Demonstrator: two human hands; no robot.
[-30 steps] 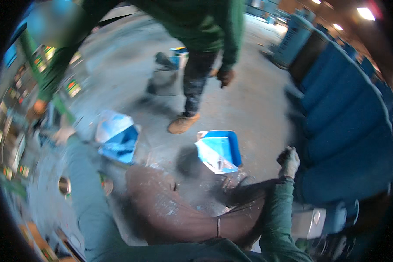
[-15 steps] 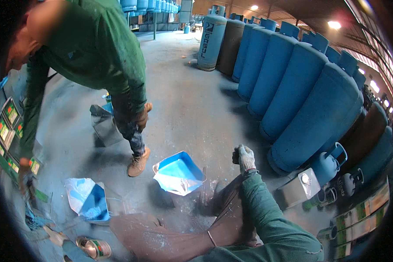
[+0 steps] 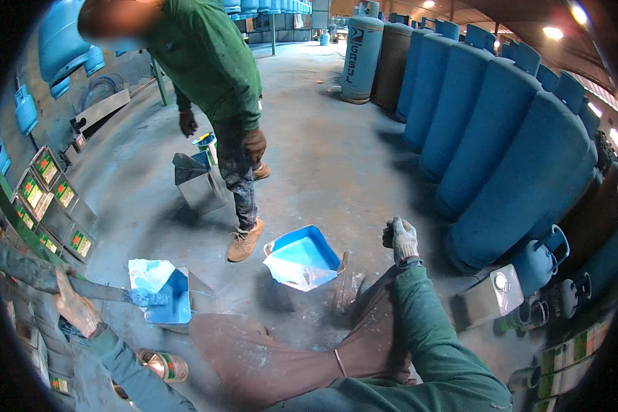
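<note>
My left hand (image 3: 75, 305), bare, is closed around a long dark tool (image 3: 110, 292) whose kind I cannot make out. Its blue, paint-coated end (image 3: 148, 298) lies over the cut-open square tin (image 3: 178, 302) at left, which is blue inside. At my right knee, my right hand (image 3: 400, 239) wears a whitish work glove and is curled into a fist, with nothing visible in it. A second open square container (image 3: 302, 257), with bright blue inside and a pale flap, sits ahead between my hands.
A person in green (image 3: 213, 62) stands ahead at left beside another cut tin (image 3: 202, 189). Tall blue gas cylinders (image 3: 522, 172) line the right. A closed metal can (image 3: 484, 295) and a small blue cylinder (image 3: 532, 259) stand nearer. Stacked square tins (image 3: 51, 196) are at left.
My left hand has moved up with the long tool, its blue end now at the left tin. The other person has straightened up from reaching toward the left. My right fist stays at my knee.
</note>
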